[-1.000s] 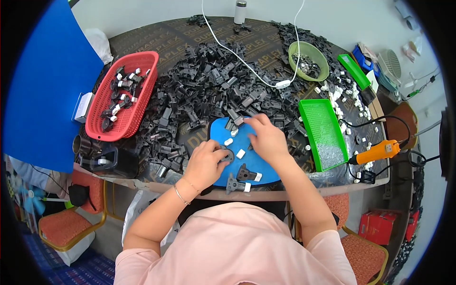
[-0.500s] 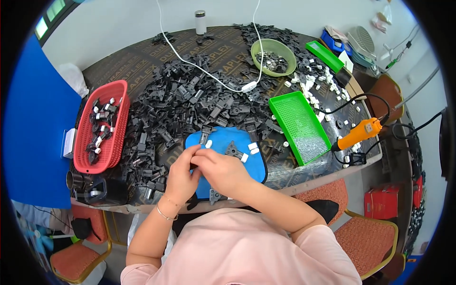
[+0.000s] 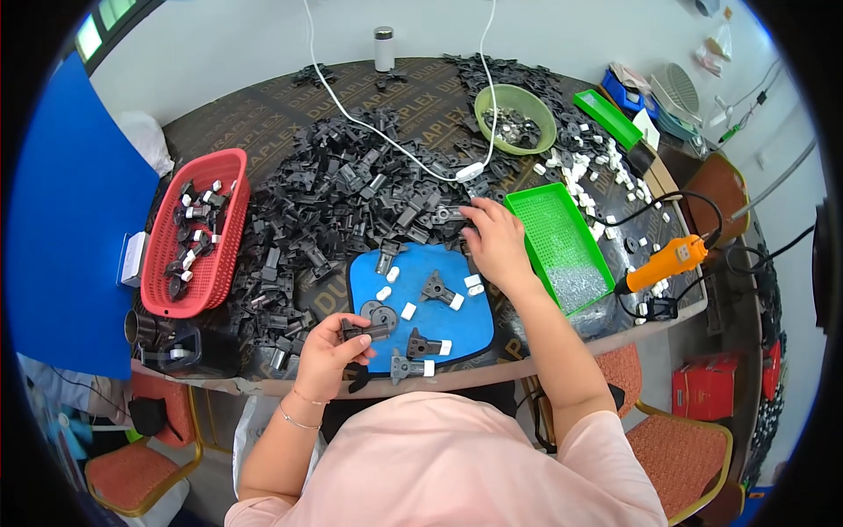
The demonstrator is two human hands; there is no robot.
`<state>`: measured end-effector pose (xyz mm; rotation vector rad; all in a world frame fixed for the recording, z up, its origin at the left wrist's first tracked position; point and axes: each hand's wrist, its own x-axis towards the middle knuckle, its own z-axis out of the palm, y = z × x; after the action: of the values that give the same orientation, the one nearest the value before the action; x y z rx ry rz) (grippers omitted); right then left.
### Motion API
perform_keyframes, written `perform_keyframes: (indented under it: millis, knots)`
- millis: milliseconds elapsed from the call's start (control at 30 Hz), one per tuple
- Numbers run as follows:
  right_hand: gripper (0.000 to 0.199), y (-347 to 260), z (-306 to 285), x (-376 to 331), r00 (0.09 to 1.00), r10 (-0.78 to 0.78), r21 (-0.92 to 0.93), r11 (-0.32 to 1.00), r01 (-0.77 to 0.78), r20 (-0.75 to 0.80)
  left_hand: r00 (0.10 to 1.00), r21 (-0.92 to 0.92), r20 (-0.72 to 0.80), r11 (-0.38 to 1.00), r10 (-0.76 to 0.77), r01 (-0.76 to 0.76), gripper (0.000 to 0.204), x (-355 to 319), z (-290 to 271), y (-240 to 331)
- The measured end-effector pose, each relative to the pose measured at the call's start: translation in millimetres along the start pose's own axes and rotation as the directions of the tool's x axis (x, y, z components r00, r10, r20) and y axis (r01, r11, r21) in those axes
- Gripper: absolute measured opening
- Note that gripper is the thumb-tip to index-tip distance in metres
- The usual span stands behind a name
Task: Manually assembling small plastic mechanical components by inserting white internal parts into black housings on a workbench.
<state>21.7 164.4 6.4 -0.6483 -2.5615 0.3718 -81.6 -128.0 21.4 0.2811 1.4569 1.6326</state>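
Observation:
My left hand (image 3: 329, 351) is closed on a black plastic bracket (image 3: 367, 330), over the left part of a blue mat (image 3: 479, 316). Round black discs (image 3: 379, 314) lie just beyond it. My right hand (image 3: 497, 241) reaches past the mat's far right corner, its fingers apart, fingertips at a black bracket (image 3: 450, 214) on the edge of the pile. On the mat are a black bracket with a white block (image 3: 439, 288), two similar ones (image 3: 426, 344) near the front edge, and several loose white blocks (image 3: 408, 311).
A heap of black parts (image 3: 351, 176) covers the table's middle. On the left stands a red basket (image 3: 239, 211) of assembled pieces. To the right are a green tray (image 3: 518, 211), an orange electric screwdriver (image 3: 667, 262) and scattered white blocks (image 3: 584, 180). A green bowl (image 3: 549, 132) stands behind.
My hands were together over the mat and are now apart. The right has moved away to the pile; the left holds a bracket. The view has shifted slightly.

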Motion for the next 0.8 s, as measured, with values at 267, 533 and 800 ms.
perform_keyframes:
  millis: [267,533,800]
  knots:
    - [0.025,14,16,41,0.991,-0.131,-0.072,0.989,0.130,-0.014,0.998,-0.257,0.057,0.966,-0.005,0.020,0.026,-2,0,7]
    - [0.029,-66,-39,-36,0.823,-0.079,0.812,0.237,-0.533,0.563,0.977,-0.390,0.213,0.919,0.021,0.065,0.035,14,16,0]
    - [0.027,-67,-32,-56,0.700,-0.114,0.702,0.250,-0.666,0.705,0.956,-0.360,0.292,0.927,0.003,0.107,0.041,11,31,-3]
